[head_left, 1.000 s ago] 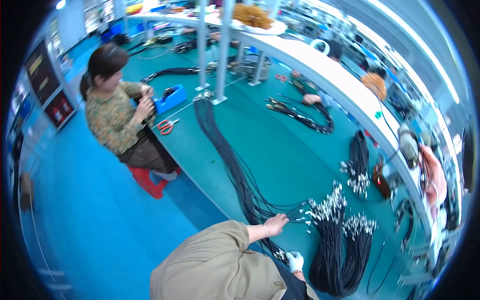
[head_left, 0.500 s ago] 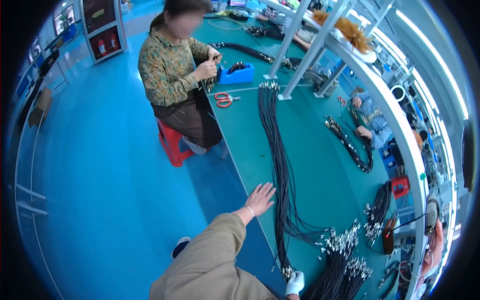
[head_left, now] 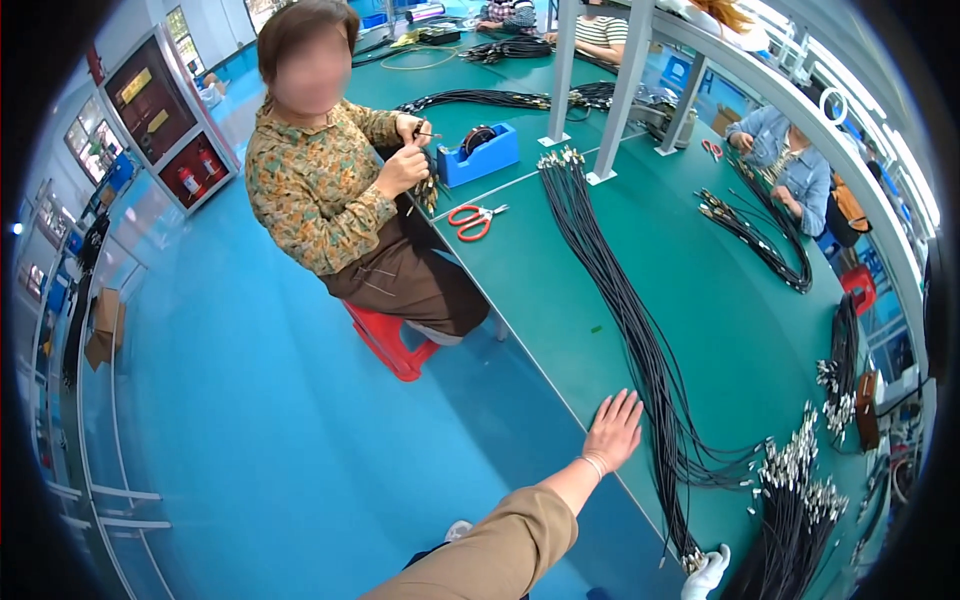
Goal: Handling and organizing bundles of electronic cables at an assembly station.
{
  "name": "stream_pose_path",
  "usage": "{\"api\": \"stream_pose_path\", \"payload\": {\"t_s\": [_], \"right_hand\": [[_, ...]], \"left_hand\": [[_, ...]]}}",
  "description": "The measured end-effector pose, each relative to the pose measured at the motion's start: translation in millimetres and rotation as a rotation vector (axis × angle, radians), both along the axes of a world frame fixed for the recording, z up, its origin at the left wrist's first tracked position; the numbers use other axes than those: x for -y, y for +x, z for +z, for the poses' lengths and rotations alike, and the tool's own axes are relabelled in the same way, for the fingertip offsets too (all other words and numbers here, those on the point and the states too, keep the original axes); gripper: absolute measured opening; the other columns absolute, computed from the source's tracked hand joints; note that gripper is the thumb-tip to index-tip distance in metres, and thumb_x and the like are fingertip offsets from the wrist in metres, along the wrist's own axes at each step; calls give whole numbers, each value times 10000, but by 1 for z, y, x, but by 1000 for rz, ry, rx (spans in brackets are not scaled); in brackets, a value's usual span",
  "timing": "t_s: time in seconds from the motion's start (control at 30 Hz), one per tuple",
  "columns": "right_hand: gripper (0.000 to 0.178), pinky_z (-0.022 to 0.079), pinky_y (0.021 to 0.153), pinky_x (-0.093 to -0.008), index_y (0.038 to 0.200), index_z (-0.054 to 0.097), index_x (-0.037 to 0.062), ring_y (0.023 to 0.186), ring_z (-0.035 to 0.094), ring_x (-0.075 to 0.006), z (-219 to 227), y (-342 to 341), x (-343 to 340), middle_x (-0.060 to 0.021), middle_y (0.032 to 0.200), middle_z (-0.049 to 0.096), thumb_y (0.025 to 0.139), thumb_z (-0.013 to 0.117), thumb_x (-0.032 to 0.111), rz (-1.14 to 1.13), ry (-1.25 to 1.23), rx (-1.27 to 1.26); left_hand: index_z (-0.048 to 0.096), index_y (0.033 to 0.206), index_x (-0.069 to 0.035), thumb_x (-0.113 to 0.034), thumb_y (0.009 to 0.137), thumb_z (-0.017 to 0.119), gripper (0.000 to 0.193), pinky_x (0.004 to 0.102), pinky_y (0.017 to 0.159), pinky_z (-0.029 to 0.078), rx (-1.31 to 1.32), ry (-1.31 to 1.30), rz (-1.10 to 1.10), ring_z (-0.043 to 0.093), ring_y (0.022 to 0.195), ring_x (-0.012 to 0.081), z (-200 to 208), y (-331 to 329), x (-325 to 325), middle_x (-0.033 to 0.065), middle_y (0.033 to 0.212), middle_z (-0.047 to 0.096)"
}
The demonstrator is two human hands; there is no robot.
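The black cable bundle is stretched lengthwise along the green desk. The bare left hand is laid flat just beside it, grip released; its near connector ends are met by the gloved right hand, whose grip cannot be made out.

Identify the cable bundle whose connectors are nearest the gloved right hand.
The long black cable bundle running from beside the grey post to the gloved right hand; the other bundles' connectors lie farther from that hand.
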State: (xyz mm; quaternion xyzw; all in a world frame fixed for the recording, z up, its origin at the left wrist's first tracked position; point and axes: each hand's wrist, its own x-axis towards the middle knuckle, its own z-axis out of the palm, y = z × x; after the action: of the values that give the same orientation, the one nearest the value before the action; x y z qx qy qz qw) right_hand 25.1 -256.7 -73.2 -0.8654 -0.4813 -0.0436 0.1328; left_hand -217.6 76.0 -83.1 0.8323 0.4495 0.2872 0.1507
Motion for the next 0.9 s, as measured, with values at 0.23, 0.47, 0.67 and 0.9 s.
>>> {"api": "stream_pose_path", "payload": {"t_s": [0.23, 0.47, 0.67, 0.9], "right_hand": [[67, 375, 858, -379, 822, 474, 24, 999, 464, -359, -2, 0, 1, -205, 1157, 428, 784, 498, 74, 47, 27, 55], [108, 373, 862, -392, 851, 493, 27, 1007, 459, -366, 4, 4, -7, -204, 1156, 433, 786, 497, 113, 188, 33, 96], [110, 365, 858, -400, 845, 469, 11, 1009, 450, -380, 1, 7, -3, -224, 1155, 418, 794, 470, 108, 213, 46, 82], [114, 354, 868, -410, 841, 468, 9, 1021, 438, -380, 16, -4, -6, -224, 1142, 420, 783, 476, 107, 213, 42, 74]], "left_hand": [[494, 1173, -67, -206, 813, 489, 386, 405, 1029, 244, 51, 8, 9, 337, 1221, 257, -2, -7, 5, 102, 1272, 419], [497, 1164, -63, -192, 802, 496, 384, 408, 1036, 235, 48, 28, -7, 333, 1222, 265, 0, -4, -4, 107, 1269, 419], [517, 1142, -89, -179, 790, 501, 363, 405, 1030, 251, 41, 55, 22, 353, 1212, 251, -2, 0, -1, 86, 1255, 438], [526, 1130, -104, -168, 783, 507, 353, 405, 1028, 259, 30, 74, 28, 356, 1211, 236, 0, -1, 1, 74, 1248, 446]]}}
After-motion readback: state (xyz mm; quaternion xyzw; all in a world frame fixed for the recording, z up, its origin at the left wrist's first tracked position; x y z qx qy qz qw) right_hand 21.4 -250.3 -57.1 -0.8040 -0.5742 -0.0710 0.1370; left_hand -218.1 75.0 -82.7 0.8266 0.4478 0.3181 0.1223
